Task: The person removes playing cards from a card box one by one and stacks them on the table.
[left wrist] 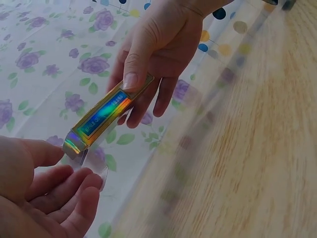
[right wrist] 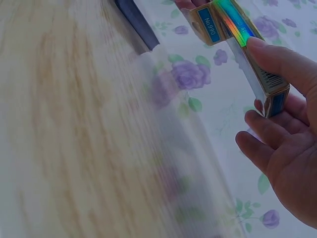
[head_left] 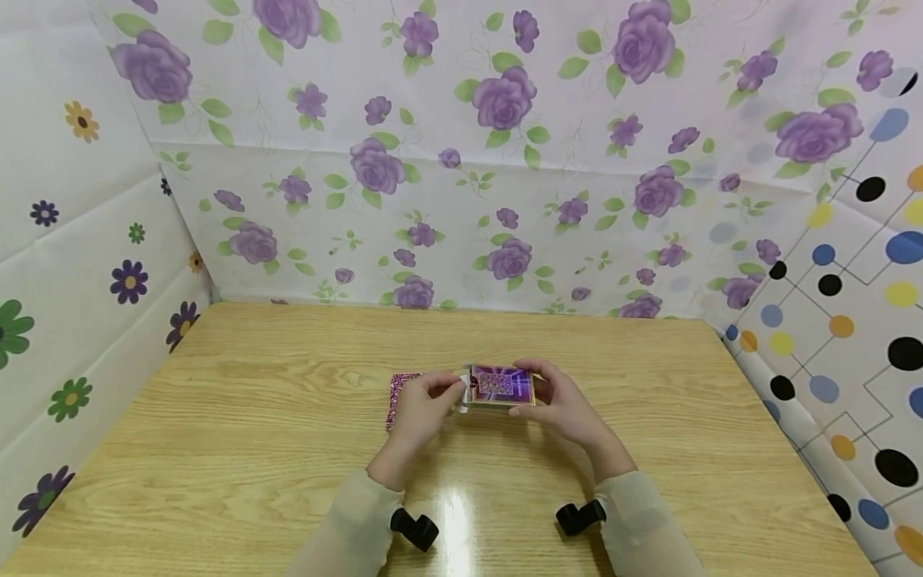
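A purple card box (head_left: 502, 385) with a shiny, rainbow-reflecting side (left wrist: 105, 114) is held above the table. My right hand (head_left: 566, 405) grips its right end, thumb on the near side and fingers on the far side. At the box's left end a flap (right wrist: 207, 25) stands folded out, marked "No.990". My left hand (head_left: 425, 407) pinches that end between thumb and fingers. Beneath and behind the left hand, a pink-and-white patterned card or stack of cards (head_left: 397, 395) lies on the table, partly hidden. The inside of the box cannot be seen.
The wooden table (head_left: 288, 481) has flowered cloth (head_left: 433, 216) hanging along its back edge. More printed cloth stands on the left (head_left: 86, 320) and the dotted right side (head_left: 836, 353). A black wrist camera (head_left: 414, 529) is strapped on each sleeve.
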